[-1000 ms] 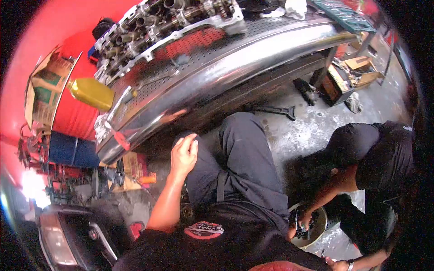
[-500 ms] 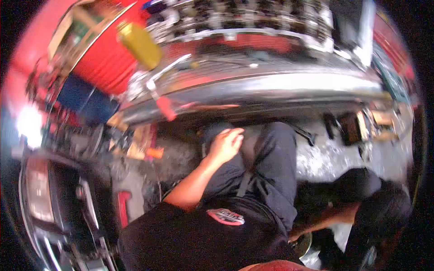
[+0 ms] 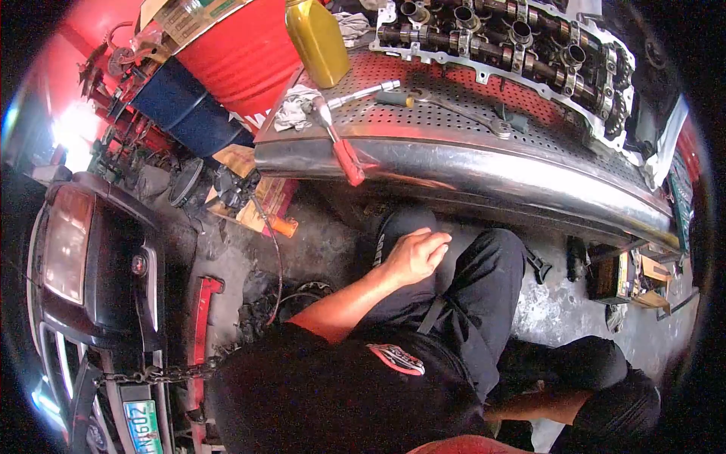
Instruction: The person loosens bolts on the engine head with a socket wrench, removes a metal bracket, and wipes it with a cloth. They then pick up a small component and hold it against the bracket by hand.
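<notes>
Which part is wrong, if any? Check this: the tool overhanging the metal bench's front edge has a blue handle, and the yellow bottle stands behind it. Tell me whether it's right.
The colour is wrong: in the head view, the tool has a red handle. It does overhang the front edge of the metal bench, and the yellow bottle stands behind it.

Cylinder head on the surface, wrench before it, bottle left of it, ratchet before it to the left, drum farther left of it, left hand before and below it.
</notes>
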Demonstrator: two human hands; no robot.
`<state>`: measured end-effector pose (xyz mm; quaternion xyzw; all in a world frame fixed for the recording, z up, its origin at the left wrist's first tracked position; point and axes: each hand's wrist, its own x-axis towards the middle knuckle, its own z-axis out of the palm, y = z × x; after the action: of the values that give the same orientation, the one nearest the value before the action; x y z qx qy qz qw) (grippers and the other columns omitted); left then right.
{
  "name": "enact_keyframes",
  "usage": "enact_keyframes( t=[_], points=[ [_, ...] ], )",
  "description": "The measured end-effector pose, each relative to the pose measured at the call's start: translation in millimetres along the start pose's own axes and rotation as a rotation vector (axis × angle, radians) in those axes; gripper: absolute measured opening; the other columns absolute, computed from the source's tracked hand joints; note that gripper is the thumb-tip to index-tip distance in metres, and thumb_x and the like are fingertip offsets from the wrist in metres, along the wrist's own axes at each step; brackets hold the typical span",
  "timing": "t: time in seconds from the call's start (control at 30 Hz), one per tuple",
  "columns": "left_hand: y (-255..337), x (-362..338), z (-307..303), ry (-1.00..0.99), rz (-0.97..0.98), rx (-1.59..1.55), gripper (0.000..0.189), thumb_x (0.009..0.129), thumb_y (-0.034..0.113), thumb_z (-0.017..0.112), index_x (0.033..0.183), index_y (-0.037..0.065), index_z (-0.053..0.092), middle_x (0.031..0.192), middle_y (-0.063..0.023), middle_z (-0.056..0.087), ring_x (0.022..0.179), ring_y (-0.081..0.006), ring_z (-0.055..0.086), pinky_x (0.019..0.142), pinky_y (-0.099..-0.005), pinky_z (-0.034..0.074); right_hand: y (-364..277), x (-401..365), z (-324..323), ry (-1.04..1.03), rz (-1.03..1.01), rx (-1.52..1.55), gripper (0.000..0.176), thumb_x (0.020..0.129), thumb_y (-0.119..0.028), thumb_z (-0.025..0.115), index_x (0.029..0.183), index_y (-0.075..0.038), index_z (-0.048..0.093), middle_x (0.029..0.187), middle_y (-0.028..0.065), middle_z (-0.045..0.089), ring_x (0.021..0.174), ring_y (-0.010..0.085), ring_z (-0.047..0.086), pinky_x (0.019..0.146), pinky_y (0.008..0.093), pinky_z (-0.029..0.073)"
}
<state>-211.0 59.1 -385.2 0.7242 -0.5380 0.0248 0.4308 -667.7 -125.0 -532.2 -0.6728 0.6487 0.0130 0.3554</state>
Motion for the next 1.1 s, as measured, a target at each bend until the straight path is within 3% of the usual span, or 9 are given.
enact_keyframes(
  t=[0.13, 0.37, 0.53, 0.6, 0.73, 0.8, 0.93, 1.0, 1.1],
  points=[
    [16, 8, -11, -0.022, -0.008, -0.005, 0.017, 0.087, 0.010, 0.064, 0.102, 0.001, 0.065, 0.083, -0.0159, 0.066, 0.077, -0.0344, 0.063, 0.070, -0.0425, 0.053, -11, 1, -5, 0.003, -0.028, -0.010, 0.027, 0.095, -0.019, 0.058, 0.111, 0.003, 0.061, 0.098, 0.0159, 0.067, 0.089, 0.0242, 0.062, 0.080, 0.0394, 0.048],
    [61, 37, -51, 0.087, 0.201, -0.067, 0.017, 0.081, 0.000, 0.069, 0.098, -0.003, 0.067, 0.078, -0.0125, 0.065, 0.068, -0.0271, 0.062, 0.060, -0.0352, 0.050, -31, 6, -11, 0.003, -0.074, -0.028, 0.027, 0.095, -0.018, 0.058, 0.111, 0.003, 0.060, 0.098, 0.0161, 0.067, 0.089, 0.0240, 0.062, 0.080, 0.0393, 0.048],
    [91, 71, -134, 0.131, 0.172, -0.071, 0.015, 0.084, 0.002, 0.067, 0.099, -0.003, 0.067, 0.083, -0.0110, 0.068, 0.073, -0.0203, 0.064, 0.068, -0.0325, 0.052, -49, 10, -15, 0.010, -0.109, -0.037, 0.027, 0.095, -0.018, 0.057, 0.111, 0.003, 0.060, 0.098, 0.0162, 0.067, 0.089, 0.0238, 0.062, 0.079, 0.0393, 0.048],
    [83, 85, -168, 0.321, 0.191, 0.066, 0.014, 0.088, 0.002, 0.063, 0.101, -0.002, 0.068, 0.088, -0.0109, 0.070, 0.078, -0.0183, 0.065, 0.074, -0.0319, 0.052, -58, 13, -17, 0.016, -0.136, -0.037, 0.027, 0.095, -0.018, 0.057, 0.112, 0.003, 0.060, 0.098, 0.0163, 0.067, 0.089, 0.0238, 0.062, 0.079, 0.0393, 0.048],
    [14, 112, -226, 0.695, -0.006, 0.344, 0.018, 0.086, 0.005, 0.068, 0.105, 0.003, 0.069, 0.090, -0.0130, 0.070, 0.085, -0.0210, 0.067, 0.075, -0.0307, 0.052, -79, 19, -23, 0.037, -0.178, -0.021, 0.027, 0.095, -0.018, 0.057, 0.112, 0.003, 0.060, 0.098, 0.0164, 0.067, 0.089, 0.0237, 0.061, 0.079, 0.0393, 0.048],
    [-27, 115, -254, 0.706, -0.208, 0.228, 0.023, 0.087, 0.004, 0.067, 0.110, 0.001, 0.067, 0.093, -0.0115, 0.071, 0.088, -0.0178, 0.067, 0.079, -0.0290, 0.053, -88, 22, -28, 0.056, -0.195, -0.016, 0.026, 0.095, -0.018, 0.057, 0.112, 0.003, 0.060, 0.098, 0.0164, 0.067, 0.089, 0.0236, 0.061, 0.079, 0.0392, 0.048],
    [-44, 126, -289, 0.793, -0.265, 0.076, 0.027, 0.090, 0.002, 0.065, 0.116, -0.003, 0.063, 0.095, -0.0110, 0.073, 0.082, -0.0103, 0.066, 0.074, -0.0240, 0.052, -107, 26, -36, 0.091, -0.220, -0.004, 0.026, 0.096, -0.018, 0.057, 0.112, 0.003, 0.060, 0.098, 0.0165, 0.067, 0.088, 0.0235, 0.061, 0.079, 0.0392, 0.048],
    [-69, 137, -312, 0.747, -0.336, -0.009, 0.033, 0.091, 0.005, 0.063, 0.124, -0.001, 0.058, 0.094, -0.0118, 0.073, 0.080, -0.0105, 0.066, 0.067, -0.0244, 0.052, -114, 29, -42, 0.111, -0.225, -0.013, 0.026, 0.096, -0.018, 0.057, 0.112, 0.003, 0.060, 0.098, 0.0166, 0.067, 0.088, 0.0234, 0.061, 0.078, 0.0392, 0.048],
    [-104, 180, -339, 0.606, -0.516, -0.194, 0.035, 0.095, 0.008, 0.058, 0.130, 0.001, 0.054, 0.101, -0.0125, 0.071, 0.087, -0.0152, 0.068, 0.072, -0.0283, 0.054, -125, 37, -50, 0.145, -0.234, -0.027, 0.026, 0.096, -0.017, 0.056, 0.112, 0.003, 0.059, 0.098, 0.0167, 0.067, 0.088, 0.0233, 0.061, 0.078, 0.0392, 0.048]
  ],
)
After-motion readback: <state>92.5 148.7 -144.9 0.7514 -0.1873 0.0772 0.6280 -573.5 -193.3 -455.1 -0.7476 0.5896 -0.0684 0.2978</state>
